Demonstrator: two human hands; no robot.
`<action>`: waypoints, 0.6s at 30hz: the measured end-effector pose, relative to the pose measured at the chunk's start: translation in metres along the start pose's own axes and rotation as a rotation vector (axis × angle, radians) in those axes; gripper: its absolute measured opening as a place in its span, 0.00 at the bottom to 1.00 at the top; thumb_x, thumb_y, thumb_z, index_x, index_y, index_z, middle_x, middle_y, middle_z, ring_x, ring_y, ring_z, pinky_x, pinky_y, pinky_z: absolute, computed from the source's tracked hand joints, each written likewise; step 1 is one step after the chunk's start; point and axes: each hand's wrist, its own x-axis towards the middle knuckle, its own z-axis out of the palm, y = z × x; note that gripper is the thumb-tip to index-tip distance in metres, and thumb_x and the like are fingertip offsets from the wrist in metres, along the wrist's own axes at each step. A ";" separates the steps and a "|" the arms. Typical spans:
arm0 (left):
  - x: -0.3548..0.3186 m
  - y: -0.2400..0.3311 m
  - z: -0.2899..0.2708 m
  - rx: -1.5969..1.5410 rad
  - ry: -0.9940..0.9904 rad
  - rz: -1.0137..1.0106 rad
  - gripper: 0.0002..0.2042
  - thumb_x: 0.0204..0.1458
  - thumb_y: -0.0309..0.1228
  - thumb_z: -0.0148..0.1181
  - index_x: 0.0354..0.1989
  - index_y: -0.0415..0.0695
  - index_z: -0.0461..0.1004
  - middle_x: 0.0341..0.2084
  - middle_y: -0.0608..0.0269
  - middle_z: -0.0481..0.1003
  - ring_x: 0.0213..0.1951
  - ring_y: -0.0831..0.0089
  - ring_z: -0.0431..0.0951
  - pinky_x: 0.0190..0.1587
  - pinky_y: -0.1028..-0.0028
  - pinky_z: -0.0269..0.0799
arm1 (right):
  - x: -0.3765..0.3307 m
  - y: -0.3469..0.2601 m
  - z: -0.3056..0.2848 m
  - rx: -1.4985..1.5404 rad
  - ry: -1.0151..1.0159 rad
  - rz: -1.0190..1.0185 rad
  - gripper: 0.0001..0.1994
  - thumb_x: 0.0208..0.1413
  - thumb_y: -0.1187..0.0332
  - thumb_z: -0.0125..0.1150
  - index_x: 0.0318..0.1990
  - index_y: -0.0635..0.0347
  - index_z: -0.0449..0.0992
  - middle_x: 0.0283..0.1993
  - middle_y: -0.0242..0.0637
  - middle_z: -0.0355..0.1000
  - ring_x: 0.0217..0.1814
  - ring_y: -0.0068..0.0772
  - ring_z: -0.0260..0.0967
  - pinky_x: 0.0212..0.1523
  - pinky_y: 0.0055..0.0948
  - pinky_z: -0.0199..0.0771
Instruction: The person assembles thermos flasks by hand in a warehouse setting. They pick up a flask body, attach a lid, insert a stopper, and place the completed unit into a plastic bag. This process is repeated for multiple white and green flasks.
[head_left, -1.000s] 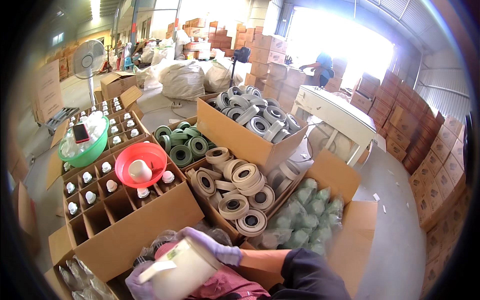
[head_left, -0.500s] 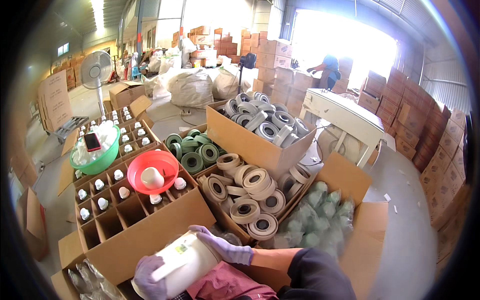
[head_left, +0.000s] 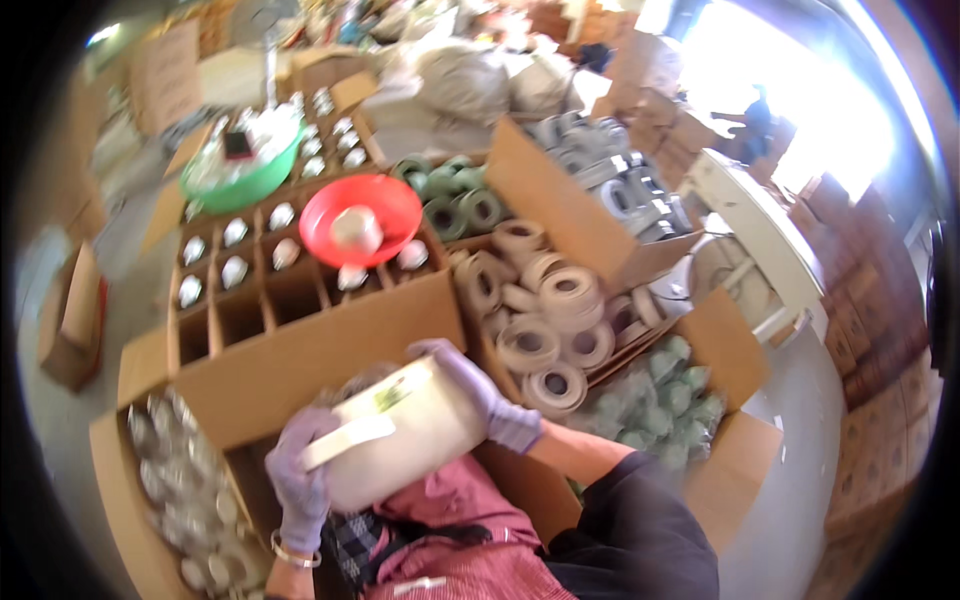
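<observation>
Held tilted in front of my body is a cream-white cylindrical jug [head_left: 425,445] with a strip-like handle and a small green sticker. My left hand [head_left: 300,470], in a light purple glove, closes round its handle end. My right hand [head_left: 490,400], gloved alike, grips the opposite end. Just beyond the jug stands a divided carton [head_left: 330,365] with several white-capped items in its cells. On it rest a red bowl [head_left: 315,225] with a cream cup-shaped part [head_left: 357,231] inside and a green basin [head_left: 225,190] of clear plastic, topped by a dark phone [head_left: 238,146].
Right of centre, a carton holds cream ring-shaped parts [head_left: 530,343]; green rings [head_left: 440,195] and grey rings [head_left: 625,190] lie beyond. Bagged green parts [head_left: 660,400] fill a box at right. Clear-wrapped items [head_left: 185,490] sit at lower left. A white table [head_left: 755,220] stands far right.
The jug has come up and slightly right, with both hands still on it. My view has tipped downward, showing more of my lap and the lower-left box.
</observation>
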 end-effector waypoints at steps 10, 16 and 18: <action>-0.031 0.001 -0.045 -0.546 -0.227 -0.534 0.20 0.58 0.41 0.50 0.38 0.33 0.79 0.31 0.62 0.80 0.31 0.76 0.78 0.36 0.76 0.73 | -0.016 -0.097 0.079 -0.923 -0.898 -0.748 0.49 0.53 0.24 0.35 0.67 0.61 0.60 0.74 0.56 0.44 0.76 0.64 0.35 0.71 0.61 0.32; -0.031 -0.010 -0.030 -0.173 0.099 -0.212 0.07 0.52 0.20 0.58 0.38 0.34 0.80 0.36 0.61 0.81 0.40 0.76 0.79 0.48 0.75 0.73 | -0.005 -0.022 0.046 -0.175 -0.234 0.014 0.29 0.62 0.54 0.47 0.66 0.62 0.60 0.67 0.49 0.55 0.75 0.42 0.43 0.72 0.40 0.44; -0.027 -0.016 -0.031 -0.080 0.062 -0.087 0.08 0.54 0.23 0.58 0.39 0.32 0.79 0.36 0.60 0.81 0.40 0.75 0.79 0.48 0.74 0.73 | -0.006 -0.014 0.040 -0.098 -0.137 0.093 0.28 0.63 0.56 0.46 0.66 0.63 0.58 0.68 0.48 0.53 0.75 0.40 0.43 0.72 0.38 0.44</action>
